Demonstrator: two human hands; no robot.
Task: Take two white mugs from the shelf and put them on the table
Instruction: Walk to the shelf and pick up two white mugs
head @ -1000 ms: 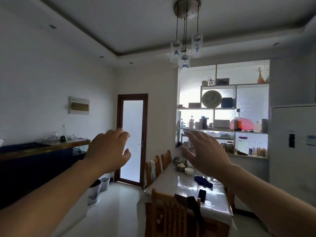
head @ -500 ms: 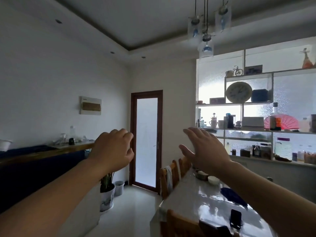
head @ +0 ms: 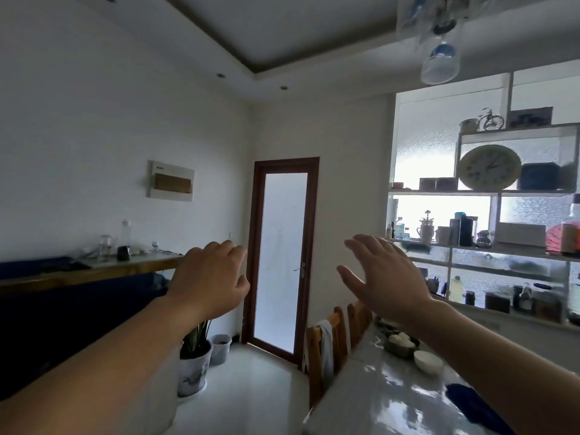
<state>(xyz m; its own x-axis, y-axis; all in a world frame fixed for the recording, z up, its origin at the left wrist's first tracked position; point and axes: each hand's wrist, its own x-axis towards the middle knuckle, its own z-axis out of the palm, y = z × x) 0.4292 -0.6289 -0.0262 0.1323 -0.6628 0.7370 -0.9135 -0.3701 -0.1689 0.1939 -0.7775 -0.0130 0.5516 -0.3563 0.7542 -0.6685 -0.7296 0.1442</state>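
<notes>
We see both hands raised, empty: left hand (head: pixel 209 279) loosely curled, right hand (head: pixel 384 277) spread flat. Two mugs (head: pixel 426 232) sit on shelf (head: pixel 480 248), beyond right hand.

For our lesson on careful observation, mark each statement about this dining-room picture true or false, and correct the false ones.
1. Both bare hands, the left hand and the right hand, are empty. True.
2. The pale mug with a handle already stands on the glossy white dining table. False: it is still on the white wall shelf, beside another pale cup.
3. A round cream clock sits on the shelf level above the mugs. True.
4. The frosted-glass door with a brown frame stands wide open. False: it is shut.
5. A small white bowl rests on the table. True.
</notes>
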